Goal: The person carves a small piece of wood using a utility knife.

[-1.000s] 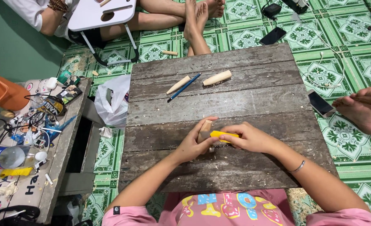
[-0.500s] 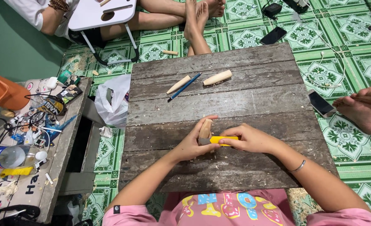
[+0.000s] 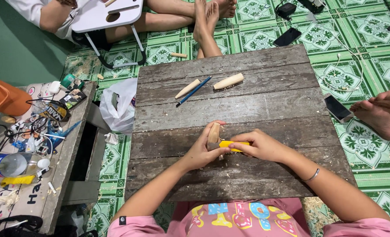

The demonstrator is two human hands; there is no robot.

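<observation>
Change: wooden piece stands a little more upright than a second ago, when it lay lower and mostly hidden in the fingers; the hands have hardly shifted on the tabletop.
Meaning: carving seems to be mid-stroke, judging by the blade end set against the lower part of the wood.
Left hand: curled round the wooden piece, thumb up along its side, grip closed on it.
Right hand: grip clenched on a yellow-handled knife, pointing left toward the wood; bracelet at the wrist.
Arms: both forearms reach forward from a pink shirt, elbows out, wrists near each other.
Far side of tabletop: two carved wooden pieces and a blue pen, untouched.
Nearby: other people's bare feet on the green tiled floor.
</observation>
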